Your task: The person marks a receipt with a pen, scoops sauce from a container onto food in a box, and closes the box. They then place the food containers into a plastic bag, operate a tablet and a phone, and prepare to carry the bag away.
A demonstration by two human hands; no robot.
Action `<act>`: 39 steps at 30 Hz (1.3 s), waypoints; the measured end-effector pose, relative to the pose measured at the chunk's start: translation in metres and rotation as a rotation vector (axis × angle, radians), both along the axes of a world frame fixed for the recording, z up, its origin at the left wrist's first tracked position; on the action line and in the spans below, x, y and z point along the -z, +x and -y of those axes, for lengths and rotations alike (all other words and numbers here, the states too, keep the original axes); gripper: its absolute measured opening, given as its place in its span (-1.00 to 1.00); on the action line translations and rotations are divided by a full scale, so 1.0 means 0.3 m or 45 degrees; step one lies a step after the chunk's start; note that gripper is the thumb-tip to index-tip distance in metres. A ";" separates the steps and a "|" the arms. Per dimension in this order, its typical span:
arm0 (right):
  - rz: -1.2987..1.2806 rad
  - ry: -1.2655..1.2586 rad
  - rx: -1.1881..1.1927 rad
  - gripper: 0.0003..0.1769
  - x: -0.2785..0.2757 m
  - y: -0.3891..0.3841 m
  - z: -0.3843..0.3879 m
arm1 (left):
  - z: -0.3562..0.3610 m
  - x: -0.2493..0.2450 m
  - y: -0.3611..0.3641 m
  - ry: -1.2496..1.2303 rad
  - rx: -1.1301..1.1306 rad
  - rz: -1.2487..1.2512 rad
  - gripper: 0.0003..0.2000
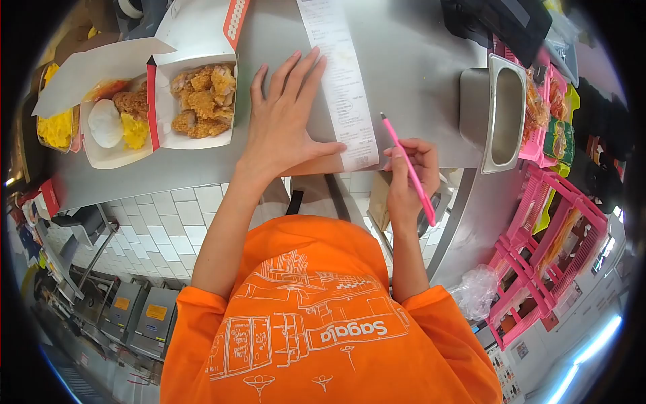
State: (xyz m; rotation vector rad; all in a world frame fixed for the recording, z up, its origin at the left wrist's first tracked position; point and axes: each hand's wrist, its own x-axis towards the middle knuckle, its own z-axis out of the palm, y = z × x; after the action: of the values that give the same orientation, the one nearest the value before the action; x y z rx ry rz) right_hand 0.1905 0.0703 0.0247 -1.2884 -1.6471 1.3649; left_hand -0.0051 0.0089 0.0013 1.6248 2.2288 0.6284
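A long printed receipt (346,87) lies on the metal counter, with a pen-drawn circle around some of its lines. My left hand (284,114) rests with fingers spread, its fingertips and thumb at the receipt's left edge. In my right hand (412,178) is a pink pen (410,165), its dark tip pointing up and left, just off the receipt's right edge. Left of my left hand stands an open box of fried chicken pieces (202,101). Beside it is another open box (118,158) with rice, chicken and yellow egg.
A steel container (476,111) stands at the counter's right side, below a dark screen device (515,23). Pink plastic baskets (538,249) with packets are at the right. A further box with yellow food (55,131) sits far left.
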 end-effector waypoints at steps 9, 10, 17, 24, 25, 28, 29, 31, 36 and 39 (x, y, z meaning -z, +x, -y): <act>0.102 0.010 -0.075 -0.89 0.003 0.021 0.031 | -0.001 -0.001 0.001 0.010 0.009 -0.005 0.15; 0.106 0.013 -0.064 -0.90 0.005 0.025 0.032 | -0.002 -0.004 0.000 0.016 0.014 -0.007 0.13; 0.118 0.002 -0.092 -0.94 0.004 0.019 0.039 | -0.002 -0.004 0.001 0.030 0.020 -0.010 0.10; 0.122 0.042 -0.102 -0.94 0.007 -0.012 0.031 | -0.001 -0.003 0.001 0.017 0.017 -0.029 0.10; 0.121 0.023 -0.056 -0.94 0.007 -0.021 0.030 | -0.001 -0.002 0.000 0.021 0.018 -0.030 0.10; 0.182 0.004 -0.133 -0.94 0.009 -0.044 0.040 | 0.002 0.002 0.002 0.027 0.025 -0.027 0.10; 0.182 0.007 -0.131 -0.94 0.013 -0.036 0.045 | 0.000 0.003 0.000 0.032 0.024 -0.029 0.10; 0.170 0.054 -0.187 -0.93 0.024 -0.017 0.055 | -0.003 -0.001 0.001 0.030 0.021 -0.034 0.10; 0.161 0.015 -0.061 -0.92 0.017 -0.021 0.034 | -0.001 -0.003 0.004 0.030 0.030 -0.032 0.11; 0.100 0.129 -0.020 -0.87 0.009 -0.036 0.029 | -0.001 -0.002 -0.002 0.021 0.022 -0.035 0.11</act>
State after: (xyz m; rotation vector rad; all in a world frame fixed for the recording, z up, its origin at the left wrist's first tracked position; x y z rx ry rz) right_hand 0.1796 0.0617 0.0220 -1.2869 -1.7600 1.2370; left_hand -0.0057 0.0091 0.0017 1.6685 2.2326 0.6248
